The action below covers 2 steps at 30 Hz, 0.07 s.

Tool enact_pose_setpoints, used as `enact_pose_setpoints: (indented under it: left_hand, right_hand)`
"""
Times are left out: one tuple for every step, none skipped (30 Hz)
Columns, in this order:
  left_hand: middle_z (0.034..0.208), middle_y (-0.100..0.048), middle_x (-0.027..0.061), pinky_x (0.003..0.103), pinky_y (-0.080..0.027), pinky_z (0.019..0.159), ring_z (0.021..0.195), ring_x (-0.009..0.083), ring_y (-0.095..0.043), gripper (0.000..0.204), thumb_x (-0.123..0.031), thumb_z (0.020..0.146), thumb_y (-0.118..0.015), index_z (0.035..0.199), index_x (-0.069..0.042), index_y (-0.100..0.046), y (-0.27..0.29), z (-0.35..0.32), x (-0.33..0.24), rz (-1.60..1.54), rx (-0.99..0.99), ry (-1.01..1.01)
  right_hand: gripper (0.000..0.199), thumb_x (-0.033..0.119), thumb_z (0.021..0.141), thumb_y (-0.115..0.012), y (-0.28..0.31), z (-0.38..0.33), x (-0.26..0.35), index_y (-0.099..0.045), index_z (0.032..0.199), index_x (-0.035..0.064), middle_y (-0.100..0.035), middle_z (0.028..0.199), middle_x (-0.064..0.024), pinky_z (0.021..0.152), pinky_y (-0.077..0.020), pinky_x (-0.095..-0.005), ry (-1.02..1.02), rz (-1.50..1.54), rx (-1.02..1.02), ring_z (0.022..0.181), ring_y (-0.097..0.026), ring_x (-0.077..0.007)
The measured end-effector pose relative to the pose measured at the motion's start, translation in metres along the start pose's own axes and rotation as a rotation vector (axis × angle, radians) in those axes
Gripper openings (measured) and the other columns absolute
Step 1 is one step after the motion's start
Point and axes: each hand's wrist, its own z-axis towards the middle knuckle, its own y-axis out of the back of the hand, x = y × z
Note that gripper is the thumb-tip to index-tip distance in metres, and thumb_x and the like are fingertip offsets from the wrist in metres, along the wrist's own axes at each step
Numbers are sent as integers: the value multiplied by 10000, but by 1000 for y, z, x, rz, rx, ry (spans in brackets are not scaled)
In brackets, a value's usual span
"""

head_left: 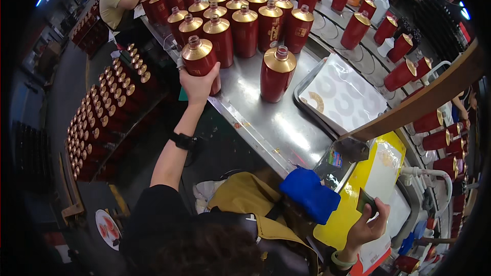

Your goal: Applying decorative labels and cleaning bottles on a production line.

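My left hand (197,86) reaches forward and grips a red bottle with a gold shoulder (200,57) at the near left edge of the steel table (266,122). A black watch sits on that wrist. A second red and gold bottle (276,74) stands alone just to the right of it. My right hand (367,227) is low at the right, pinching a small dark green card (365,201) over a yellow surface (358,186). A blue cloth (309,193) lies beside it.
Many red and gold bottles (245,25) crowd the far part of the table and a curved conveyor (358,25). A tray with a white sheet (342,97) lies to the right. Racks of bottles (102,117) stand on the left. Another person (115,5) works at the far left.
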Motion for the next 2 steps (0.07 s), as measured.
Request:
enact_pose_setpoints:
  left_hand:
    - [1197, -640, 198, 392, -527, 940, 1067, 285, -659, 825, -252, 630, -940, 1269, 65, -525, -3, 9, 13, 32, -30, -26]
    - [1198, -644, 202, 397, -528, 943, 1071, 299, -663, 843, -249, 632, -939, 1291, 64, -518, -7, 17, 24, 45, -56, -66]
  right_hand:
    - [155, -46, 877, -669, -1, 0, 1, -620, 1023, -44, -590, 842, -138, 680, -462, -339, 3, 10, 16, 756, -570, -264]
    - [163, -40, 886, -668, -2, 1, 1, -618, 1041, -43, -593, 853, -139, 689, -464, -345, 20, 22, 6, 757, -571, -268]
